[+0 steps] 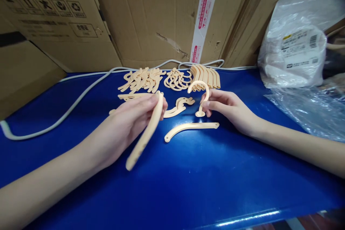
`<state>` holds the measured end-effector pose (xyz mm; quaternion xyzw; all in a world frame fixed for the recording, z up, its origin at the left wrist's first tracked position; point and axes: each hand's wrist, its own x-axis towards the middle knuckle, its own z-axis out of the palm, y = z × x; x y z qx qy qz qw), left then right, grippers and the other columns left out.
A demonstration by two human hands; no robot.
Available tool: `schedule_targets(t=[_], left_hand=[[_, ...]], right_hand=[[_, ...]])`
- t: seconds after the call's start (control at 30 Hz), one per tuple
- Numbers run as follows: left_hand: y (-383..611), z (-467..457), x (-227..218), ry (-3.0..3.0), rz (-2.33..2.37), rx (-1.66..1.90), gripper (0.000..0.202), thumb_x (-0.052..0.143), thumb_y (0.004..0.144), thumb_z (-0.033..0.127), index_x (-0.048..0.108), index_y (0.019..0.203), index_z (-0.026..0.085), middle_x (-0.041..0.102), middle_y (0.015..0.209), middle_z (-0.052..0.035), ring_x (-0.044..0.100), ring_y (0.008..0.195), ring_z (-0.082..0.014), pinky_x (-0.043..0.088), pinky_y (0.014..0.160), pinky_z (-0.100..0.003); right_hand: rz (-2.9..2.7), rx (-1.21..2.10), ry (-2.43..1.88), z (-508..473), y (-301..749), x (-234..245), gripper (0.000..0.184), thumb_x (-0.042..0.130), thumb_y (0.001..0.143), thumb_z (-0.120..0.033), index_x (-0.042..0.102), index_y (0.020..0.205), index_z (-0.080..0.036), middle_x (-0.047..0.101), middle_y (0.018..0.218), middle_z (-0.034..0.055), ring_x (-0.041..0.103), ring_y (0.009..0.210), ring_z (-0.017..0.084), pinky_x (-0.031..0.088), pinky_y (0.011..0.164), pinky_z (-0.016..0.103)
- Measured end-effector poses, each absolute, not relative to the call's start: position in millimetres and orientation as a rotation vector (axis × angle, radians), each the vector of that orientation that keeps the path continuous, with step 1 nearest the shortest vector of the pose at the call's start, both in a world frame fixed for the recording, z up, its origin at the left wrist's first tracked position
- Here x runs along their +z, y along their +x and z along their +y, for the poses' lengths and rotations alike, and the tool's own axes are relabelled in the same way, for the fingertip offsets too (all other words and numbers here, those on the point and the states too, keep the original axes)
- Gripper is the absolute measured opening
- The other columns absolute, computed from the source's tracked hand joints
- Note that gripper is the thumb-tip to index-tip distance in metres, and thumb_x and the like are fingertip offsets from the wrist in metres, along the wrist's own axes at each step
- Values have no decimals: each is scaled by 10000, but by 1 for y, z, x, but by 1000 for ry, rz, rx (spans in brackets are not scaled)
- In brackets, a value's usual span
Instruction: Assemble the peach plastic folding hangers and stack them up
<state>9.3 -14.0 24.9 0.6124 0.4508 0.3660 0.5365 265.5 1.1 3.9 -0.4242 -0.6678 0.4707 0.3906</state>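
Note:
My left hand point(134, 118) pinches the upper end of a long, slightly curved beige bar point(145, 136), which slants down toward me above the table. In my right hand point(225, 106) is a beige hook point(206, 95) with a small round foot, its curl pointing up and left. Between the hands a similar curved bar point(192, 128), with a hole near each end, lies on the blue table point(215, 179). Just behind it rest a few S-shaped beige pieces point(179, 107). Another beige piece point(132, 96) is partly hidden behind my left hand.
At the back lie a heap of wavy beige pieces point(145, 79), a pile of hooks point(178, 79) and a stack of curved bars point(206, 75). A white cable point(88, 93) runs along the left and back. Cardboard boxes point(156, 14) wall the rear; a plastic-wrapped roll point(296, 50) stands right.

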Motion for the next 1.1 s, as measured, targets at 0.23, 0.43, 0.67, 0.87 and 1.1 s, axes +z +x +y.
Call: schedule_targets(t=[0.23,0.43,0.67,0.87,1.1], left_hand=[[2,-16,16,2217,1078,639,433,303,1048,423,429,691,213,432,601,43,424,510,-115,350,513,-257],[-1,-12,-1,2671,1089,649,427,348,1066,389,572,756,197,617,687,37,549,599,-125,320,561,-254],[6,-18,-2,2845,1029,678,291,461,986,361,479,743,204,521,669,30,437,540,-131,286,537,-276],[9,-22,-7,2924,1004,575,154,497,946,264,440,812,212,562,815,6,560,724,-157,381,616,-264],[7,-24,-6,2902,992,628,171,429,980,293,437,827,216,549,791,4,540,689,-165,361,591,-282]], right_hand=[[-1616,1220,-923,7,239,7,227,578,899,-219,610,679,-174,619,636,-16,535,578,93,451,621,247],[-1567,1346,-870,10,232,0,172,653,867,-213,632,703,-168,635,623,-30,527,560,77,445,607,227],[-1406,1562,-797,16,240,-9,95,673,847,-212,651,773,-157,691,668,-21,594,559,72,483,600,212],[-1347,1641,-823,17,242,-4,72,716,805,-203,704,774,-140,698,692,-4,580,589,66,478,618,205],[-1364,1637,-830,16,242,-3,91,734,771,-199,678,817,-145,696,723,-10,578,621,72,469,648,219]])
